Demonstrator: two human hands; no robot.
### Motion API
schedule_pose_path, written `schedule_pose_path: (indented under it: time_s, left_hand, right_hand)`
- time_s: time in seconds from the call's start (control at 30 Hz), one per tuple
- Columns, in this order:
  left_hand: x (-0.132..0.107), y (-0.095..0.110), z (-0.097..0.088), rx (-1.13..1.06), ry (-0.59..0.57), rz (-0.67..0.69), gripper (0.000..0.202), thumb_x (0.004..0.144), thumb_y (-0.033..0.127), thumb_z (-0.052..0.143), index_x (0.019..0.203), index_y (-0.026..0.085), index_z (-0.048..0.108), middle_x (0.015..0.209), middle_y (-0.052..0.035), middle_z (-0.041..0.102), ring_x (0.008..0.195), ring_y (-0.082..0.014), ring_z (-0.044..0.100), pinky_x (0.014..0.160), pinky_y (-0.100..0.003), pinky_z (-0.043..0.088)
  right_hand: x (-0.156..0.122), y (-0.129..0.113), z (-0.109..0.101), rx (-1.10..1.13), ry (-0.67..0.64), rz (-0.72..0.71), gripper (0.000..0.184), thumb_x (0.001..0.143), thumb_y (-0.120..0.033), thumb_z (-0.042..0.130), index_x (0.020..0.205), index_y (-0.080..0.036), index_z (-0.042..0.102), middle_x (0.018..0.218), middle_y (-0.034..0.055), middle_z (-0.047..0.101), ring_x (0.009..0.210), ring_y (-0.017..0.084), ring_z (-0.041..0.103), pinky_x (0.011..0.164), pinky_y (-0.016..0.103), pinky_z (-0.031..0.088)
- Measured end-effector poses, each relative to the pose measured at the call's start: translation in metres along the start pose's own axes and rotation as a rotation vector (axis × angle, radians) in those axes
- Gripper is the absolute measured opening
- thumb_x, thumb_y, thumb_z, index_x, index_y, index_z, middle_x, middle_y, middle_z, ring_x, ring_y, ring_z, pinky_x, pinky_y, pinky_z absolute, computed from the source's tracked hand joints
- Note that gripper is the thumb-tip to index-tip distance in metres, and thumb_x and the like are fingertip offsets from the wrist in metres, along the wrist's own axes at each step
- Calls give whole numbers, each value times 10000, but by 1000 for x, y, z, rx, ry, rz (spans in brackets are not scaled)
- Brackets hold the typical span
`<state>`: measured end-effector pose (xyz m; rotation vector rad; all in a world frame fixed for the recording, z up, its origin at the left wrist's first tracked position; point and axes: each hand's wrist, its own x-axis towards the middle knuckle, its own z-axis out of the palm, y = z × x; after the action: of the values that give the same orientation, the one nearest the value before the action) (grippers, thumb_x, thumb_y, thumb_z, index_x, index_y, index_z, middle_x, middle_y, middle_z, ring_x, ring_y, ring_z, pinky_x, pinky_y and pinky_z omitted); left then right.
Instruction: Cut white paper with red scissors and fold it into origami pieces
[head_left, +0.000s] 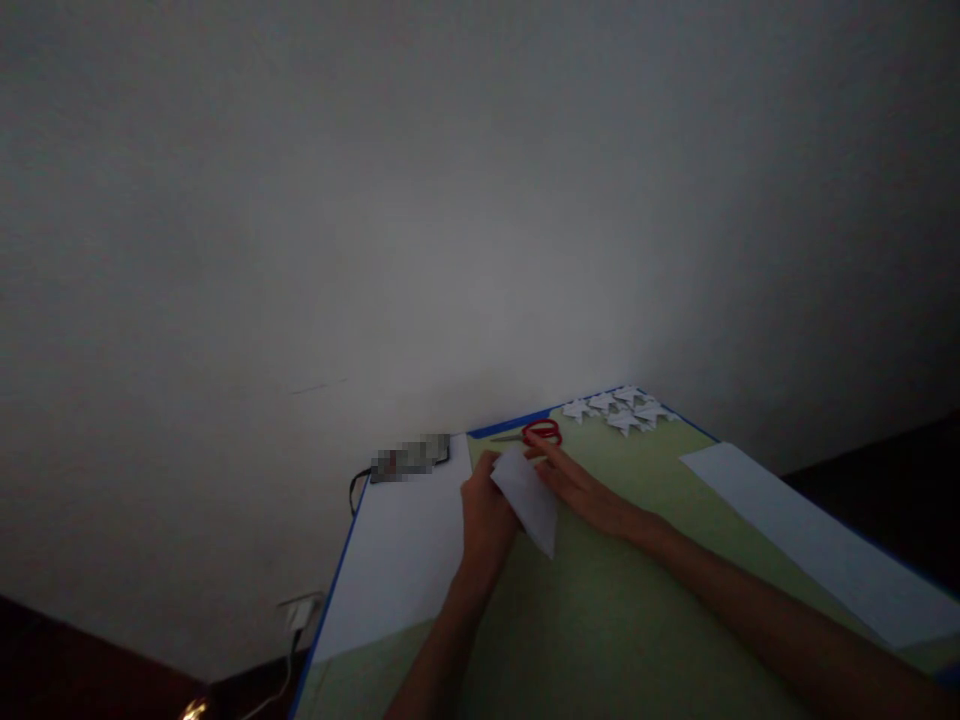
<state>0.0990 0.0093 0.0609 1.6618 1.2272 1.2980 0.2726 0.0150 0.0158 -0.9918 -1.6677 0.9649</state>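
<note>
A folded white sheet of paper, narrowing to a point at its lower end, is held tilted above the table. My left hand is closed on its left side; part of the fingers is hidden behind the paper. At the paper's upper right edge is my right hand, its fingers stretched out and apart, some of them seeming to touch the sheet. Just beyond the fingertips lie scissors with red handles, blades pointing left.
Several folded white paper shapes lie at the table's far right corner. White sheets cover the left side, and a long paper strip the right. A pixelated, phone-like device with a cable rests at the back left, by the wall.
</note>
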Motion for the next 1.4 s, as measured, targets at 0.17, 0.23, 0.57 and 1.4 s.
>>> schedule_pose_path:
  time_s: [0.17,0.23,0.57,1.4]
  left_hand:
    - [1,1,-4,86,99,-14,150,771,259,683,869,213,580,724,-34,695,617,-215,665,503,-251,458]
    - [2,-2,-3,114,118,50,159,801,315,702,840,214,586,763,-47,701,675,-212,673,556,-253,469]
    - [6,-9,-1,76,125,-34,505,831,314,678,1309,217,548,925,-53,719,543,-165,651,520,-260,481]
    - [11,-11,4,-435,96,-189,426,658,269,787,1050,184,645,1016,-109,734,848,-241,706,718,-343,553]
  right_hand:
    - [-10,-13,1,-121,-200,-255,1047,824,-566,795,1652,-307,209,1707,141,236,1564,350,256,1255,552,267]
    - [-11,-17,2,-162,-194,-284,1126,778,-454,857,1659,-290,175,1713,152,211,1579,364,212,1271,565,216]
    - [0,-17,-9,32,73,-153,479,911,-296,615,1387,-255,578,1461,96,591,1363,304,532,1191,487,371]
    - [13,-1,-17,95,311,62,432,898,-555,632,1058,-162,719,967,108,779,798,267,748,672,404,653]
